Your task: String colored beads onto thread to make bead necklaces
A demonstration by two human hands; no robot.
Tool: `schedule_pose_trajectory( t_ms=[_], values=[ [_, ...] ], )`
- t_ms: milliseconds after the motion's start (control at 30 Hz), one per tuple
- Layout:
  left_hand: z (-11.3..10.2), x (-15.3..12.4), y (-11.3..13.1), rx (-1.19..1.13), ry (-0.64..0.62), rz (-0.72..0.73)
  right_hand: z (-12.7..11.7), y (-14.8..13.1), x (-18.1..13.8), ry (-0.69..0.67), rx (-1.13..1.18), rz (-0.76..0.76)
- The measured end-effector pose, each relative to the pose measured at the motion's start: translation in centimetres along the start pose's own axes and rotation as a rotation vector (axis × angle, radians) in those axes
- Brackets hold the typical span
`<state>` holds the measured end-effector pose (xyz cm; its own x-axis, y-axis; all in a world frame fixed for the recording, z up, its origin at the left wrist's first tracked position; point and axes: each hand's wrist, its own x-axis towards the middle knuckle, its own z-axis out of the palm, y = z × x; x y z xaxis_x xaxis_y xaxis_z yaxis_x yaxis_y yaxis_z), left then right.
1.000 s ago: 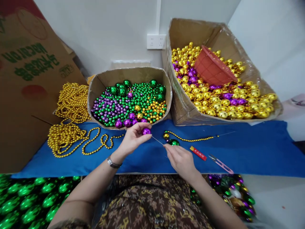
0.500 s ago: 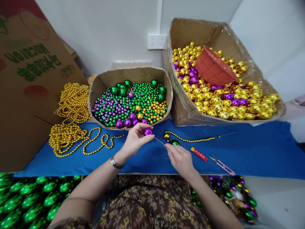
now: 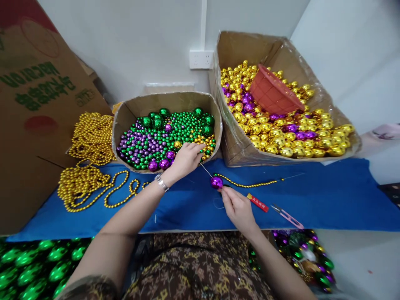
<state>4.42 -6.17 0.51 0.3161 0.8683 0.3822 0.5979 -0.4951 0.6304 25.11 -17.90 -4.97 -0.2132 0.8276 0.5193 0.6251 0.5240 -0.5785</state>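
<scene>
One purple ball (image 3: 216, 182), right hand (image 3: 238, 207) touching, left (image 3: 186, 160) apart

Purple ball (image 3: 216, 182): shining like a mirror, super smooth, looking like plated plastic
Needle (image 3: 206, 170): looking like thin bare metal
Worktop (image 3: 193, 216): wearing blue cloth, looking pretty matt
Bigger box (image 3: 237, 152): showing plain matt cardboard, with clear glossy film catching light round the rim
Red basket (image 3: 271, 89): looking like dullish plastic tbh
Snips (image 3: 281, 212): sporting metal blades and smooth pink handles, plastic-looking
Wristband (image 3: 161, 182): gleaming, def reading as metal

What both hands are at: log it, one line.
left hand: over gold beads | right hand: holds needle strung with purple bead | nearby: pink thread snips
</scene>
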Motion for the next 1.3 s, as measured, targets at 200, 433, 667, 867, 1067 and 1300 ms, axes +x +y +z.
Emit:
schedule_pose_trajectory(
  t_ms=[200, 433, 667, 867, 1067, 1300],
  values=[
    [1.8, 2.8, -0.9, 0.259, -0.127, -0.024, -0.2, 0.0, 0.0, 0.012, -0.040, 0.012],
    [0.0, -1.2, 0.7, -0.939, 0.008, -0.444, -0.2, 0.3, 0.0, 0.022, -0.015, 0.019],
    [-0.4, -3.7, 1.4, -1.284, -0.006, -0.596, 0.0, 0.0, -0.3, 0.000, -0.035, 0.003],
    [-0.3, -4.0, 1.5, -1.282, 0.024, -0.622, 0.1, 0.3, -0.4, -0.019, -0.065, -0.008],
    [0.1, -4.9, 2.3, -0.951, 0.021, -0.398, 0.4, 0.5, -0.4, 0.003, -0.136, -0.040],
    [-3.2, -0.5, -1.5, -0.124, 0.168, -0.162, 0.4, 0.8, -0.4, 0.023, -0.153, -0.041]
  ],
)
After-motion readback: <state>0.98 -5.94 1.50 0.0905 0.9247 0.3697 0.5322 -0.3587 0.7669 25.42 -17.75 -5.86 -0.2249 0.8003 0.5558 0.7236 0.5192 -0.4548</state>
